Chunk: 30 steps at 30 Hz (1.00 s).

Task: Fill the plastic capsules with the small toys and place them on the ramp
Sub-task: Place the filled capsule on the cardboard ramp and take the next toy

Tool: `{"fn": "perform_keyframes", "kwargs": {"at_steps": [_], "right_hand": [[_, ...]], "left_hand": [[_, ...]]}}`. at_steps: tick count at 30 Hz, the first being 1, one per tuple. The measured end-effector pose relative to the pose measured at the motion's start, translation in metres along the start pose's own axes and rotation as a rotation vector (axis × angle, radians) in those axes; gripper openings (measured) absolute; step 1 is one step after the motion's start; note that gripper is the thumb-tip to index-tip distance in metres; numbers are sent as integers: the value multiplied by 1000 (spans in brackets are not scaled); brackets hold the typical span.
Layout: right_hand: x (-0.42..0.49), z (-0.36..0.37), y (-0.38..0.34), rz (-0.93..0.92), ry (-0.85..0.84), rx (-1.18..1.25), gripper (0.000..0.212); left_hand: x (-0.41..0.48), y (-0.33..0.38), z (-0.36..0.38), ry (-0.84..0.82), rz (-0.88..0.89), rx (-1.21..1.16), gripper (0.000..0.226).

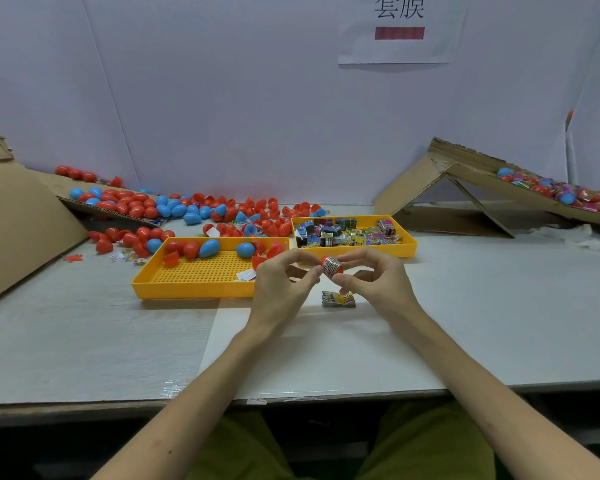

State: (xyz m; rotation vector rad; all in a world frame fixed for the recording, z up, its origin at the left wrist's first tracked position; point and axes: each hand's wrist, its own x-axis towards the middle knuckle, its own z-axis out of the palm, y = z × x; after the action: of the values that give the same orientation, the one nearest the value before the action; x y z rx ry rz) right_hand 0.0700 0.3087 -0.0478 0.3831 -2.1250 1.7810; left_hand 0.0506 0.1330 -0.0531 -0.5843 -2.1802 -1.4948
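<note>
Both hands meet above the middle of the grey tabletop (465, 306), just near of two yellow trays. The left hand (281, 282) and the right hand (374, 278) each pinch the same red capsule (332, 266) between thumb and fingertips, so each grip is closed on it from its own side. A printed, silvery wrapper shows around the capsule's middle; whether it lies inside or around the shell cannot be told.

Directly below the hands, a small printed packet (338, 299) lies flat on the tabletop, apart from the trays.

The left yellow tray (187, 291) has a perforated floor and holds a few red and blue capsules along its far side. The right yellow tray (407, 244), just beside it and slightly farther, is full of small printed toy packets (343, 232).

Beyond the trays and to the left, loose red and blue capsules (174, 211) and open halves are scattered over the tabletop and on a low cardboard slope (21, 216). At the far right, a cardboard ramp (465, 174) slopes down to the right and carries a row of wrapped capsules (561, 190). A white sheet with printed characters (399, 29) hangs on the wall behind.
</note>
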Motion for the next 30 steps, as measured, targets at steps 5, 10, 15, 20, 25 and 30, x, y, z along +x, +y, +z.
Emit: {"fn": "perform_keyframes", "kwargs": {"at_steps": [5, 10, 15, 20, 25, 30], "right_hand": [[0, 0, -1, 4, -2, -14, 26], [0, -1, -3, 11, -17, 1, 28], [0, -2, -2, 27, -25, -5, 31], [-1, -2, -1, 25, -41, -10, 28], [0, -3, -1, 27, -38, -8, 29], [-1, -3, 0, 33, -37, -2, 28]], "left_hand": [[1, -2, -1, 4, 4, 38, 5], [1, 0, 1, -78, -91, -39, 7], [2, 0, 2, -103, -145, -54, 10], [0, -1, 3, -89, -102, 7, 9], [-1, -4, 5, -124, -1, 89, 10], [1, -6, 6, -130, 13, 166, 10]]}}
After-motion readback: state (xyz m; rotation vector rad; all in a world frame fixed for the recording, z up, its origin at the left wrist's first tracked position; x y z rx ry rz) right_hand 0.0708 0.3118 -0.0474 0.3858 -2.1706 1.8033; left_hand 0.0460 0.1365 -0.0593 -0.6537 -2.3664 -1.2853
